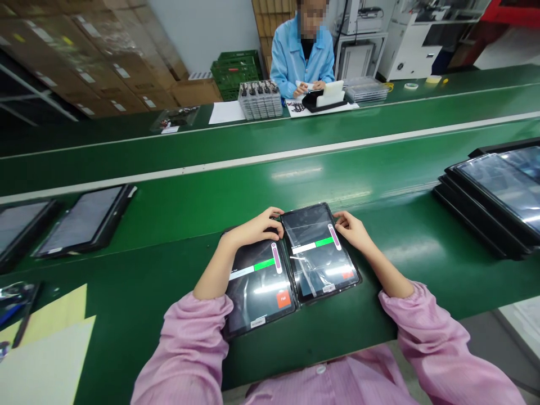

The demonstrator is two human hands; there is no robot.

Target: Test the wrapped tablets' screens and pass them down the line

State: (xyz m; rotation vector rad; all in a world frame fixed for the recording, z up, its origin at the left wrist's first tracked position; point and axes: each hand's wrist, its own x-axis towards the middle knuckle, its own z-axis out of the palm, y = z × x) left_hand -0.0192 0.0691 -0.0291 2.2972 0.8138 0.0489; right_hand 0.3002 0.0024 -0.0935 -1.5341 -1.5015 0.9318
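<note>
Seen from the head camera, two bare hands, the left hand [262, 225] and the right hand [352, 228], frame one of two lit tablets lying side by side on a green counter [135, 304]. The left fingers, loosely curled and set narrow, rest at the upper left edge of the right-hand tablet [314, 256]; the right fingers, bent, meet its upper right edge, and whether either set grips or merely touches cannot be told. The second, left-hand tablet [251, 298] lies below the left fingers, partly under the forearm. Each screen carries one green bar, one pale bar and one purple slider; a single red box reading "Fail" shows on the left-hand one, while a red box on its neighbor is blurred by glare. Well to the left of the fingers lie two more tablets [84, 219], dark-framed, and nearer the body two sheets of paper [46, 360], one overlapping the other. Well to the right of the fingers stands one stack of tablets [502, 185], at least three deep, its exact count hidden. Beyond the fingertips, across the counter, one co-worker in a blue jacket [284, 56] sits behind one black holder [324, 106] and one stack of clear trays [260, 104].
</note>
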